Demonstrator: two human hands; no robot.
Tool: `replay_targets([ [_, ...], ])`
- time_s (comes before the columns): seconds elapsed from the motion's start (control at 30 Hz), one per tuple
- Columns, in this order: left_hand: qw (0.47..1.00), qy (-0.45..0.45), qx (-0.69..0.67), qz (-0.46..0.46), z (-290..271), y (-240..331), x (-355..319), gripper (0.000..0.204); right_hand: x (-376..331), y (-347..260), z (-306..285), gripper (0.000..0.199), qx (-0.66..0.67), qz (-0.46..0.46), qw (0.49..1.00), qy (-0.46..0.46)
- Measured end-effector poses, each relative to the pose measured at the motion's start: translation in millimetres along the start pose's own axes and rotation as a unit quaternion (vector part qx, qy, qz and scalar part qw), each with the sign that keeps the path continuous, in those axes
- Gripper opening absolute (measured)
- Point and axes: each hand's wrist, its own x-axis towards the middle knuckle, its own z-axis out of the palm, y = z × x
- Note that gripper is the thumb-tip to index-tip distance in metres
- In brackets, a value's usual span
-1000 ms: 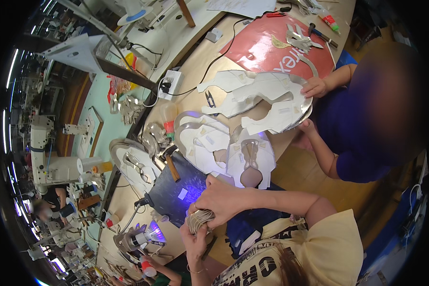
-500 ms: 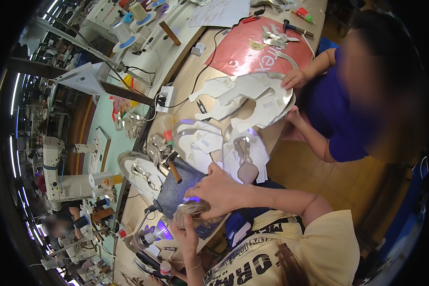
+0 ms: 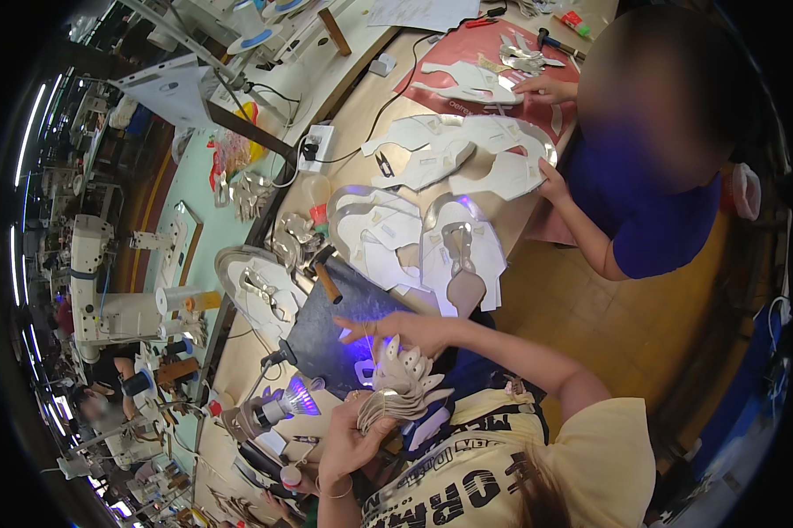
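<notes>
My left hand (image 3: pixel 354 437) grips a fanned stack of pale beige, shoe-part-like cut pieces (image 3: pixel 405 380), holding it in front of my yellow shirt. Just above the stack my right hand (image 3: pixel 401 331) reaches over a dark board (image 3: pixel 315 327), fingers stretched out and apart. Whether its palm touches the upper pieces is hidden. A lamp (image 3: pixel 282 407) beside my left hand throws violet light on the board and my right fingers. On the board's far edge lies a wooden-handled hammer (image 3: pixel 328 280).
White shoe-upper panels (image 3: pixel 379 220) lie beyond the board, with others (image 3: pixel 260 286) to its left. Across the table a co-worker in blue (image 3: pixel 643 202) handles white panels near a red sheet (image 3: pixel 454 48). A power strip (image 3: pixel 315 148) and sewing machine (image 3: pixel 106 282) stand left.
My right hand has come off the stack and opened. The pieces, bunched before, now fan out in my left hand. The co-worker has moved one white panel onto the red sheet.
</notes>
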Motion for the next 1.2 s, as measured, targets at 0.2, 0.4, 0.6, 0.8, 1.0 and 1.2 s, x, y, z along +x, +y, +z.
replay_targets([
  [0.2,0.995,-0.067,0.055,0.044,10,-1,0,0.028,3,-10,-21,0.068,-0.019,0.012,0.996,0.082],
  [0.4,0.958,-0.172,0.225,0.048,46,-3,1,0.038,29,-31,7,0.039,-0.022,-0.108,0.988,0.104],
  [0.6,0.929,-0.193,0.279,0.145,53,-9,-9,0.034,65,-30,14,0.036,-0.075,0.058,0.995,0.029],
  [0.8,0.945,0.014,0.328,0.004,44,-14,-15,0.031,45,-46,15,0.03,-0.179,-0.029,0.977,0.114],
  [1.0,0.909,0.106,0.396,0.069,42,-15,-19,0.032,27,-81,39,0.014,-0.623,-0.05,0.766,0.149],
  [1.2,0.847,0.193,0.484,0.102,37,-36,-13,0.03,19,-114,54,0.005,-0.649,0.138,0.747,0.036],
])
